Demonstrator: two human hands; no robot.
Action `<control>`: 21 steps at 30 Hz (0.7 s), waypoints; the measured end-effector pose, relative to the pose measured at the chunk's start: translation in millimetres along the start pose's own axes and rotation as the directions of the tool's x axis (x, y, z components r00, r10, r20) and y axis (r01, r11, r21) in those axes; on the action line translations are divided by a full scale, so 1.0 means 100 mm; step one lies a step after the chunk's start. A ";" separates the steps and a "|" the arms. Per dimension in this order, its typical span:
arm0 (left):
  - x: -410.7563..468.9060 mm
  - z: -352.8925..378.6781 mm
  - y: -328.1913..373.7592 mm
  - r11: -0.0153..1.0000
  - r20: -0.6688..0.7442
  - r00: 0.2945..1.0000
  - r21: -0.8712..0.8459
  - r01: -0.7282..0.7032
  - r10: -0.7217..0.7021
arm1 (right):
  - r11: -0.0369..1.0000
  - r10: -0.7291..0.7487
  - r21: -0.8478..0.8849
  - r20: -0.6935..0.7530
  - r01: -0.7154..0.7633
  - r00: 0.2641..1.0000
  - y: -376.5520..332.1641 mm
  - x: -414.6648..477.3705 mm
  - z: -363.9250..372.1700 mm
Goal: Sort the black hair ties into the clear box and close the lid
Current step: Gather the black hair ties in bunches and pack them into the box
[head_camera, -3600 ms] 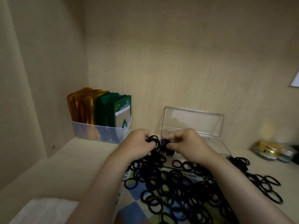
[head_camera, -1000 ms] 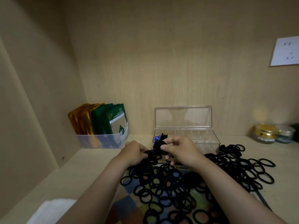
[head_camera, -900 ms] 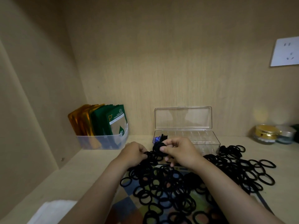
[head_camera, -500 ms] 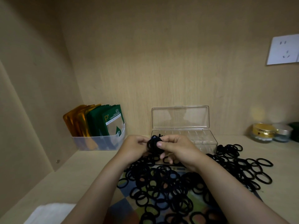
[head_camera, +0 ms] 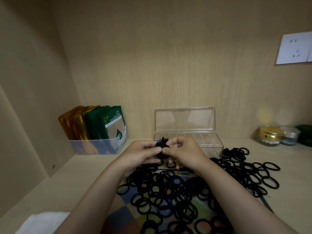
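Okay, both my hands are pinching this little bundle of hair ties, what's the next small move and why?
Probably carry the bundle of hair ties forward and down into the clear box's left end. The left hand and right hand hold it just in front of that spot, and the lid stands open.

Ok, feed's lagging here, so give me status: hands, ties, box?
Left hand and right hand both pinching one bundle of black hair ties. Clear box open, lid up. Loose ties piled in front; nothing blocking.
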State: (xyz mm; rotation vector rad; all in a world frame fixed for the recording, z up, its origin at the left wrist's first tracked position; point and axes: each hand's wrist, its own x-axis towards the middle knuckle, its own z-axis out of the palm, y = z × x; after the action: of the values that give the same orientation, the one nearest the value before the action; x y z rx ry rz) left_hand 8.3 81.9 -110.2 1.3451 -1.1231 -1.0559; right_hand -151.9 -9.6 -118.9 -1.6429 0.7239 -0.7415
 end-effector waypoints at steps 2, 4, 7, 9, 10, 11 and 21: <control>0.04 -0.03 0.03 1.000 0.012 1.000 -0.012 -0.007 0.007 | 0.999 -0.045 -0.006 -0.021 0.045 0.999 -0.02 0.00 -0.02; 0.07 -0.04 0.09 1.000 0.054 0.998 -0.017 -0.014 0.015 | 0.998 -0.058 0.011 -0.004 0.058 0.998 -0.05 -0.01 -0.05; 0.13 -0.03 0.15 0.999 0.091 0.995 0.024 -0.038 0.036 | 0.996 -0.053 0.071 0.076 0.047 0.996 -0.10 -0.05 -0.10; 0.17 0.01 0.18 0.995 0.066 0.996 0.071 -0.072 0.067 | 0.995 -0.038 0.095 0.079 0.030 0.996 -0.10 -0.06 -0.13; 0.18 0.04 0.18 0.991 0.038 0.995 0.092 -0.094 0.091 | 0.994 -0.025 0.103 0.064 0.018 0.998 -0.10 -0.06 -0.15; 0.20 0.06 0.18 0.987 -0.002 0.993 0.110 -0.115 0.116 | 0.993 -0.010 0.115 0.044 0.005 0.999 -0.10 -0.06 -0.16; 0.29 0.09 -0.03 0.901 -0.139 0.925 0.318 -0.296 0.353 | 0.998 0.054 0.041 -0.100 -0.050 0.993 -0.16 -0.01 -0.12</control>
State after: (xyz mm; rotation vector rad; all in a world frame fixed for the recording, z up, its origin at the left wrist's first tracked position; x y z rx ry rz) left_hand 4.8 52.2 -114.2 1.3900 -1.3367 -0.5148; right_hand -161.2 -13.4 -101.1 -1.5545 0.8167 -0.8012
